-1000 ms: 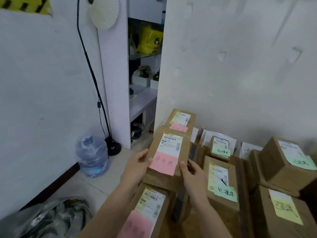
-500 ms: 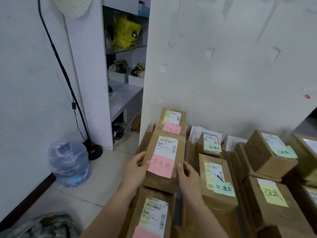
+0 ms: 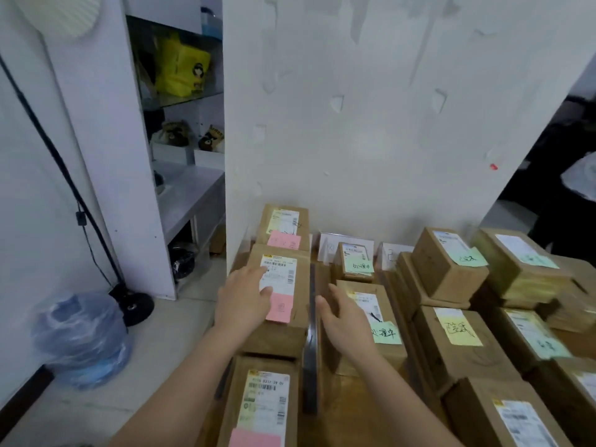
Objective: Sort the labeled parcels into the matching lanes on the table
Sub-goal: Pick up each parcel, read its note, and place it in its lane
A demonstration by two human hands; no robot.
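Note:
A brown parcel with a pink note (image 3: 288,285) lies in the left lane of the table, between a farther pink-note parcel (image 3: 283,225) and a nearer one (image 3: 263,404). My left hand (image 3: 243,296) rests flat on its top, fingers straight over the white label. My right hand (image 3: 343,317) hovers open just right of it, above a black divider strip (image 3: 312,350) and the edge of a green-note parcel (image 3: 371,321). Neither hand grips anything.
More parcels with green notes (image 3: 354,261) and a yellow note (image 3: 458,330) fill the lanes to the right. White lane cards (image 3: 329,241) lean against the wall. On the floor at left stand a water bottle (image 3: 80,337) and a lamp base (image 3: 132,306).
Both hands have let go of the pink-note parcel, which now lies in the left lane. My left hand lies flat on top; my right hand has drawn away to the right.

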